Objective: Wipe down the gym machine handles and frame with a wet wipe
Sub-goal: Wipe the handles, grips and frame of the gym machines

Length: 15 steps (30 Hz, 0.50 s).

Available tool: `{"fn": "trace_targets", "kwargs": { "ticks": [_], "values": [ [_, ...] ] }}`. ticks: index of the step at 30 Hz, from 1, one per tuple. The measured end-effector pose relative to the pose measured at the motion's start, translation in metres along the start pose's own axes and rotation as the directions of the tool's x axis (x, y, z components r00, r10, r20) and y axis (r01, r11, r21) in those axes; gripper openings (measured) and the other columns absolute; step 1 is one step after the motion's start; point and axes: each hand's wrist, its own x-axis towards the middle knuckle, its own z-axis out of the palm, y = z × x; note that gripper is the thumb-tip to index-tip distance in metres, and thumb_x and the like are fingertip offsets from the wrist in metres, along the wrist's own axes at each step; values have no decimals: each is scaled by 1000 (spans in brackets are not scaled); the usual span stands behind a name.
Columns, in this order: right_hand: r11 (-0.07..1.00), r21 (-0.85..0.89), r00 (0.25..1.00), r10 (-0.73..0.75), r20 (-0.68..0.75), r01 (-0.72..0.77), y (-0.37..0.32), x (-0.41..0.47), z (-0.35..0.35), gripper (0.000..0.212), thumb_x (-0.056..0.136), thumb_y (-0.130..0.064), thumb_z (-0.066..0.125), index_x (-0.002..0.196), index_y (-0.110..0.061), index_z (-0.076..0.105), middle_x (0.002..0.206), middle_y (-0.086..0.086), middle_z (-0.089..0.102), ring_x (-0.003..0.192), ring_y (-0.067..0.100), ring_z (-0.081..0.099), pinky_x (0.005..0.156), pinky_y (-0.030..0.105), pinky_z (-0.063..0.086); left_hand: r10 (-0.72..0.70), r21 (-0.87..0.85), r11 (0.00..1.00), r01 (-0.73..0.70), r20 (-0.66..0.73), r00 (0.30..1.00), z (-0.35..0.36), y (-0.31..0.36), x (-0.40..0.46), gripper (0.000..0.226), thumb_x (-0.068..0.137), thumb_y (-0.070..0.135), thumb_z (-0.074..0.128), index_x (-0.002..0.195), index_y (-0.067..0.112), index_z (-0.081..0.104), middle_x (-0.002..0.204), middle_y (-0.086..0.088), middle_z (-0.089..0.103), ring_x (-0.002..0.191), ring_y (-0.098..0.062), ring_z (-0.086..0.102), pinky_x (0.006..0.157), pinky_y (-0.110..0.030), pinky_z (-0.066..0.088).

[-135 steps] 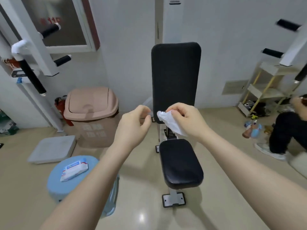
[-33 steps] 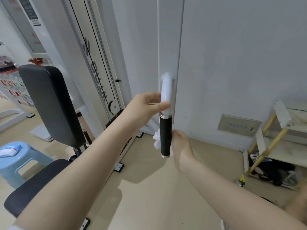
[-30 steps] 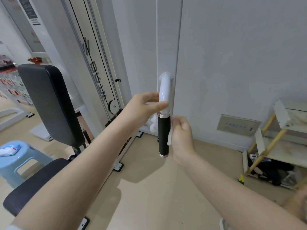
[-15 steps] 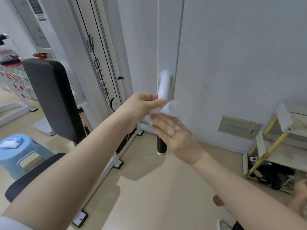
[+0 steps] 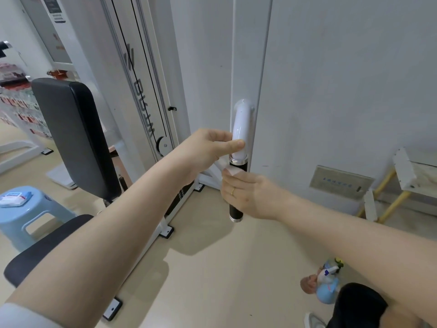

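The left hand (image 5: 208, 147) is gripping the white bar (image 5: 241, 129), thumb across it. Just below, the right hand (image 5: 248, 195) is clasping a wipe (image 5: 233, 171) around the black handle (image 5: 235, 213).

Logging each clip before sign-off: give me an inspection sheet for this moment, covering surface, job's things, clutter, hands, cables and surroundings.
Surface: beige floor, bare near the machine feet.
Job's things: hanging handle, white tube above, black grip below; wet wipe wrapped on the grip's top; white machine frame.
Clutter: wipe pack on blue stool; blue spray bottle on the floor.
Hands: left hand holds the white tube, thumb across it; right hand grips the wipe around the black grip.
Cables: black machine cable running down the frame.
Surroundings: black backrest, black seat, yellow-legged rack, grey wall plate.
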Motion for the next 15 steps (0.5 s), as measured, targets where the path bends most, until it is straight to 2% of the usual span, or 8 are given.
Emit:
{"fn": "trace_targets", "kwargs": {
  "ticks": [4, 5, 7, 9, 11, 13, 15],
  "values": [
    [983, 3, 964, -183, 196, 186, -29, -19, 12, 38, 77, -17, 42, 101, -21, 71, 101, -2, 71, 103, 16, 62, 100, 34, 25, -9, 21, 1000, 10, -22, 1000, 3, -1, 2, 27, 78, 42, 68, 101, 28, 69, 103, 7, 68, 110, -14, 55, 106, -40, 36],
    [978, 6, 961, -205, 184, 207, -26, -19, 13, 38, 77, -15, 42, 98, -22, 72, 99, -3, 71, 103, 15, 62, 101, 34, 25, -13, 23, 1000, 13, -23, 1000, 4, -1, 2, 26, 80, 41, 66, 102, 27, 68, 103, 7, 68, 111, -14, 55, 106, -40, 36],
    [976, 20, 975, -216, 48, 215, -9, -17, 9, 27, 80, -14, 49, 95, -18, 71, 101, -1, 71, 111, 21, 59, 108, 35, 27, -4, 20, 1000, 4, -13, 1000, 6, 1, 2, 23, 81, 39, 65, 101, 27, 68, 101, 8, 69, 109, -12, 56, 105, -39, 36],
    [985, 138, 984, -84, -157, 106, 8, -18, 3, 20, 86, -5, 53, 95, -12, 70, 108, 0, 70, 118, 22, 56, 109, 36, 33, 10, 24, 1000, -10, -1, 1000, 7, 2, 2, 21, 83, 37, 64, 99, 25, 69, 99, 8, 70, 104, -10, 58, 102, -37, 39],
    [969, 244, 949, 106, -297, -33, 15, -22, -2, 20, 91, -1, 49, 100, -10, 66, 117, 1, 67, 121, 19, 54, 107, 34, 36, 26, 23, 999, -26, 3, 1000, 6, 2, 2, 21, 83, 37, 64, 97, 22, 70, 96, 5, 71, 96, -11, 61, 97, -36, 42],
    [920, 362, 892, 281, -354, -147, 10, -23, -7, 16, 94, 0, 46, 101, -7, 58, 120, 7, 65, 124, 21, 50, 106, 36, 37, 40, -1, 999, -40, 12, 999, 6, 2, 2, 21, 82, 37, 66, 95, 21, 70, 98, -2, 71, 98, -20, 63, 98, -43, 44],
    [847, 474, 842, 426, -331, -242, -4, -21, -7, 13, 96, -1, 42, 101, -4, 54, 118, 14, 65, 125, 24, 45, 107, 35, 36, 47, -24, 999, -47, 13, 999, 6, 2, 1, 18, 85, 31, 65, 97, 19, 69, 99, -6, 70, 99, -22, 64, 97, -46, 45]
  ]
}}
